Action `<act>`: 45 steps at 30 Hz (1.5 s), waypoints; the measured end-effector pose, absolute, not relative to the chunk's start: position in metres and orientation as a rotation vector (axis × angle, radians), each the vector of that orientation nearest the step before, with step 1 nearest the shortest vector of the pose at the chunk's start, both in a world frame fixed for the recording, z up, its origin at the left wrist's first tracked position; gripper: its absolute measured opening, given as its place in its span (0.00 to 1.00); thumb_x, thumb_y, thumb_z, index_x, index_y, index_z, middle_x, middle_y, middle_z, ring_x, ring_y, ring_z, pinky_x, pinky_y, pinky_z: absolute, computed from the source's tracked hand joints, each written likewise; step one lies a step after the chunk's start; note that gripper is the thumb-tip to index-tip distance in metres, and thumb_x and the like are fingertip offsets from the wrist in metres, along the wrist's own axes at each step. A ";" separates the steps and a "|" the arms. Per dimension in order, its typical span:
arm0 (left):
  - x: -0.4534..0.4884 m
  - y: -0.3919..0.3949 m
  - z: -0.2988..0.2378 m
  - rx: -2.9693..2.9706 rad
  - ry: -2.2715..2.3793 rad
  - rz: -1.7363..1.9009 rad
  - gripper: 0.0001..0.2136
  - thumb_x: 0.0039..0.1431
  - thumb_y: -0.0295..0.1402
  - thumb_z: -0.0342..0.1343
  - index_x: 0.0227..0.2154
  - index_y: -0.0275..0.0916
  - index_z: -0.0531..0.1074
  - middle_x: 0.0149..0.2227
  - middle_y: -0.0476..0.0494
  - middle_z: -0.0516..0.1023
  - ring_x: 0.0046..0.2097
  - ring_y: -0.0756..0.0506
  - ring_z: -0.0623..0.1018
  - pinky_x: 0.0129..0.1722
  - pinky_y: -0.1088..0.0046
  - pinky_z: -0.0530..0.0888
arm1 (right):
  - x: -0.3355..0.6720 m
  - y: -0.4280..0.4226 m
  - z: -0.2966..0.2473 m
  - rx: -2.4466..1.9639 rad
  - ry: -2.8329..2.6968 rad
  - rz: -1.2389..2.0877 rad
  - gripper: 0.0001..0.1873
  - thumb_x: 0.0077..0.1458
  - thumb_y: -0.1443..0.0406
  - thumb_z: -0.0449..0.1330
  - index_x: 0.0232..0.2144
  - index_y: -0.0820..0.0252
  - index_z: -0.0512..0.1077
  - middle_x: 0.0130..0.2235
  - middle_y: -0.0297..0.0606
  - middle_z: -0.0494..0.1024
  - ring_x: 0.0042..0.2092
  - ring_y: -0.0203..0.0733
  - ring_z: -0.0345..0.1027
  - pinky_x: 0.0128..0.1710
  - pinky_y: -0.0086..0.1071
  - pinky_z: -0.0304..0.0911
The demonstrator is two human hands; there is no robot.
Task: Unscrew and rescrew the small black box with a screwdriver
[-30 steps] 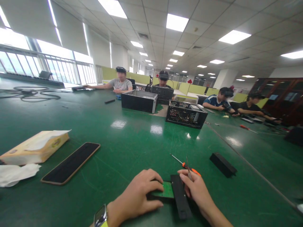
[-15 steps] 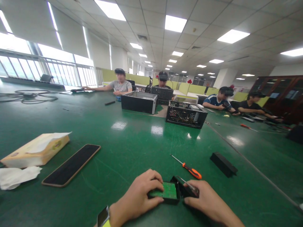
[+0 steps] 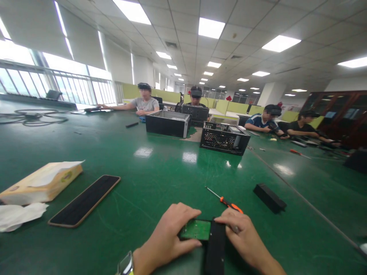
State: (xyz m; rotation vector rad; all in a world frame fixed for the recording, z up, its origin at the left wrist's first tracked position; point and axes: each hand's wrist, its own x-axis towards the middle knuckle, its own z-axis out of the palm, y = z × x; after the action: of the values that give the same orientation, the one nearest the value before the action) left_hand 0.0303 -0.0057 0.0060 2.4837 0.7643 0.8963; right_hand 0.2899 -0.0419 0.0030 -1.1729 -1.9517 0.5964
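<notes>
My left hand [image 3: 176, 233] is closed around the sides of a green circuit board [image 3: 197, 230] in a black housing, thumb on the near edge and fingers on the far edge. Against the board's right end lies a long black casing piece [image 3: 215, 248], flat face up and running toward me. My right hand [image 3: 243, 233] pinches that piece at its far end. A small metallic end [image 3: 236, 229] of a tool pokes out between the right fingers; most of it is hidden. Just beyond this hand, an orange and black screwdriver [image 3: 226, 201] rests on the table.
Left on the green table [image 3: 160, 172] are a dark phone [image 3: 86, 201], a tissue pack [image 3: 43, 183] and crumpled tissue [image 3: 21, 215]. A black block [image 3: 269, 198] lies to the right. Two computer cases [image 3: 168, 124] stand farther back. Several people sit around the table.
My right hand has turned the black casing piece so its long flat face shows, and its fingers now pinch the far end. The board stays in my left hand, almost unmoved.
</notes>
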 end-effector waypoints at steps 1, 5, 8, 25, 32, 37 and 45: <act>0.033 -0.008 0.009 2.549 0.731 0.864 0.26 0.57 0.41 0.64 0.57 0.46 0.63 0.50 0.41 0.74 0.48 0.38 0.73 0.48 0.59 0.70 | 0.286 -0.042 0.002 -1.153 -1.927 0.615 0.13 0.60 0.68 0.54 0.37 0.56 0.79 0.32 0.37 0.75 0.35 0.40 0.69 0.36 0.32 0.61; 0.044 -0.017 0.025 2.828 0.570 0.695 0.30 0.57 0.26 0.61 0.61 0.51 0.60 0.61 0.40 0.64 0.55 0.36 0.68 0.55 0.55 0.65 | 0.271 -0.044 0.004 -1.107 -1.845 0.748 0.10 0.58 0.66 0.57 0.38 0.56 0.79 0.33 0.36 0.75 0.34 0.39 0.67 0.36 0.31 0.61; 0.052 -0.024 0.033 2.929 0.469 0.645 0.28 0.55 0.22 0.58 0.57 0.52 0.64 0.61 0.43 0.65 0.53 0.38 0.69 0.51 0.58 0.67 | 0.260 -0.048 0.004 -1.138 -1.804 0.820 0.09 0.57 0.61 0.60 0.31 0.58 0.79 0.28 0.33 0.70 0.30 0.38 0.62 0.31 0.29 0.57; 0.048 -0.007 0.019 2.629 1.151 0.809 0.23 0.52 0.37 0.64 0.50 0.40 0.69 0.41 0.42 0.72 0.42 0.38 0.72 0.40 0.63 0.71 | 0.301 -0.034 -0.019 -1.782 -1.929 0.415 0.18 0.55 0.68 0.56 0.47 0.58 0.76 0.42 0.44 0.79 0.42 0.48 0.73 0.45 0.39 0.66; 0.052 -0.009 0.015 2.649 1.019 0.764 0.22 0.54 0.47 0.66 0.47 0.40 0.72 0.41 0.42 0.74 0.41 0.39 0.72 0.40 0.63 0.70 | 0.281 -0.043 0.002 -1.447 -1.904 0.471 0.17 0.63 0.56 0.52 0.46 0.57 0.75 0.46 0.45 0.78 0.50 0.50 0.69 0.54 0.44 0.61; 0.058 -0.010 0.010 2.607 1.022 0.768 0.22 0.48 0.46 0.70 0.43 0.41 0.76 0.40 0.43 0.74 0.41 0.39 0.72 0.39 0.64 0.69 | 0.269 -0.050 0.006 -1.220 -1.995 0.622 0.31 0.50 0.49 0.66 0.53 0.56 0.71 0.47 0.43 0.77 0.48 0.51 0.68 0.50 0.41 0.64; 0.042 -0.006 0.007 2.459 0.984 0.799 0.30 0.43 0.47 0.72 0.48 0.39 0.74 0.45 0.40 0.74 0.44 0.38 0.74 0.44 0.62 0.72 | 0.272 -0.049 0.005 -1.286 -2.015 0.566 0.21 0.52 0.55 0.66 0.46 0.58 0.76 0.45 0.44 0.78 0.48 0.50 0.69 0.51 0.42 0.63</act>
State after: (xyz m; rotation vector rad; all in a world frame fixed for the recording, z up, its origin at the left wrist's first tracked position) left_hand 0.0425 -0.0060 0.0066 2.4589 0.9843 0.7985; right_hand 0.2724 -0.0492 0.0050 -1.2861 -2.0153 0.5657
